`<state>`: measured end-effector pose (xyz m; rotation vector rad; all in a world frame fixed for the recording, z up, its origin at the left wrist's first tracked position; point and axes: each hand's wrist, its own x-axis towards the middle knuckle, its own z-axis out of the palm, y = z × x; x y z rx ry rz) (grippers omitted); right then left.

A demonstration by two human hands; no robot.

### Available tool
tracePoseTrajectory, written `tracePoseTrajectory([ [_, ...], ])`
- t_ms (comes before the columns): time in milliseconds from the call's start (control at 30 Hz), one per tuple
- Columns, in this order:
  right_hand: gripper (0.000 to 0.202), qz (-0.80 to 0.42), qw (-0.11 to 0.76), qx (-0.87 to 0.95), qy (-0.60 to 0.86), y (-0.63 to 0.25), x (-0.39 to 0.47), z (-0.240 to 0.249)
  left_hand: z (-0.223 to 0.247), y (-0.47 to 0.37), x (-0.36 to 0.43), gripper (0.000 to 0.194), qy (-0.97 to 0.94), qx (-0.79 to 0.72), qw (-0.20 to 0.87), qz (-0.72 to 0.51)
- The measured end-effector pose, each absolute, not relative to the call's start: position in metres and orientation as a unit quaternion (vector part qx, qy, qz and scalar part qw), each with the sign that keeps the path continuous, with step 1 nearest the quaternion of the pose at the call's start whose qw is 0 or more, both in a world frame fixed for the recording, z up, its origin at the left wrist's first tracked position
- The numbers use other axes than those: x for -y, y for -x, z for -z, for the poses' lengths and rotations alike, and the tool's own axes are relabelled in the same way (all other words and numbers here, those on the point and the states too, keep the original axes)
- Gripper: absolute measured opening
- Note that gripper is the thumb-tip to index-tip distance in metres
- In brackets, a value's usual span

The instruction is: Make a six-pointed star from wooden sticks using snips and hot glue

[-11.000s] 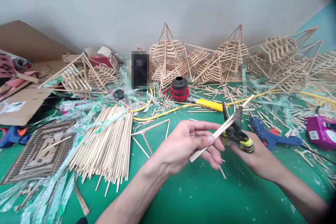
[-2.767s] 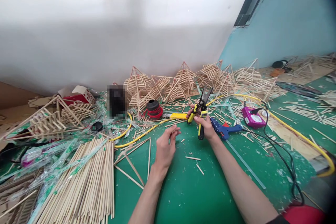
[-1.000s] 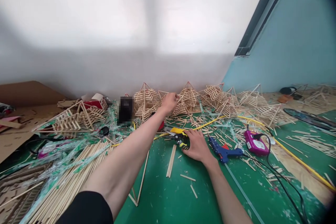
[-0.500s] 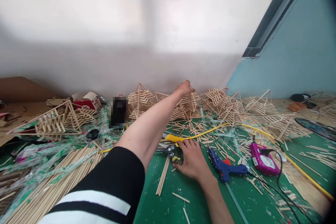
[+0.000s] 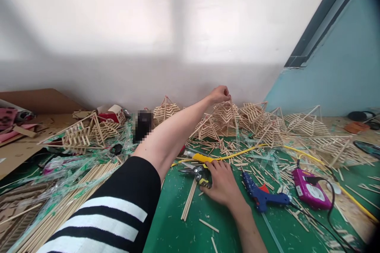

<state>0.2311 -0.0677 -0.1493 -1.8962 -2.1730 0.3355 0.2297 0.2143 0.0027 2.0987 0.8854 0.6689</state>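
Observation:
My left hand (image 5: pixel 221 93) reaches far across to the back, its fingertips pinched at the peak of a pyramid-shaped frame of thin wooden sticks (image 5: pixel 226 114). Under my right hand (image 5: pixel 223 182) are the handles of a pair of cutting shears (image 5: pixel 197 172) with black and yellow grips. The thumb is on one side of them and the fingers lie over the other, and the blades point left, slightly apart. Just beyond the shears is a yellow-handled tool (image 5: pixel 202 157). Several cut sticks (image 5: pixel 189 201) lie on the green table top (image 5: pixel 172 221) near my right wrist.
More stick frames (image 5: pixel 252 114) line the wall. A blue glue gun (image 5: pixel 264 195) and a purple power box (image 5: pixel 311 189) with cables stand right. A yellow cord (image 5: pixel 243 150) crosses the table. Long sticks (image 5: pixel 74 201) and plastic wrapping (image 5: pixel 77 170) lie left.
The view has turned slightly left, so things appear farther right. My left hand is a little higher at the frame's peak, with its fingers more curled. The right hand stays at the shears.

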Motion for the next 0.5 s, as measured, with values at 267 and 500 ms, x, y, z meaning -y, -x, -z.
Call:
tracePoseTrajectory([
  [267,0.072,-0.109,0.115,0.747,0.645,-0.232,0.067,0.149,-0.032,-0.234,-0.191,0.018,-0.76,-0.25,0.481,-0.358],
  [500,0.074,-0.1,0.111,0.75,0.644,-0.232,0.066,0.15,-0.082,-0.256,-0.147,0.022,-0.776,-0.12,0.509,-0.352],
])
